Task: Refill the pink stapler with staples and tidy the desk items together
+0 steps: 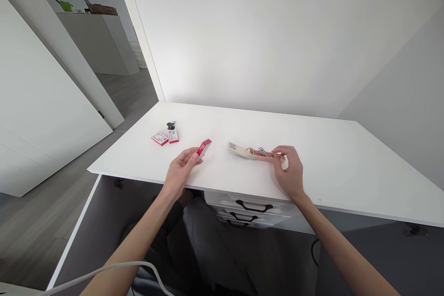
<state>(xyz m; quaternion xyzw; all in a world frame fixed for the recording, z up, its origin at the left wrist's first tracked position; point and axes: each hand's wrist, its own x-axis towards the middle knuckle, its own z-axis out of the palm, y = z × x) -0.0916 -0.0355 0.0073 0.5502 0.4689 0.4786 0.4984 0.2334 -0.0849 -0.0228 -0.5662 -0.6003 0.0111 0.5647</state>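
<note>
Stapler (250, 152) lies opened flat near desk (347, 166) front edge — right hand (290, 171) fingertips pinch its pink tray end, refill not seated yet. Left hand (181, 167) grips red staple box (204, 147); two more boxes (165, 138) near left edge

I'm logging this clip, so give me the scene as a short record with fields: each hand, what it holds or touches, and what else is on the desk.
surface: white desk against a white wall
left hand: holds a small red box by one end, just above the desk
right hand: fingertips on the pink end of an opened stapler lying flat on the desk
far left of desk: two small red boxes side by side, a small black object just behind them
under desk: drawer unit with black handles
</note>
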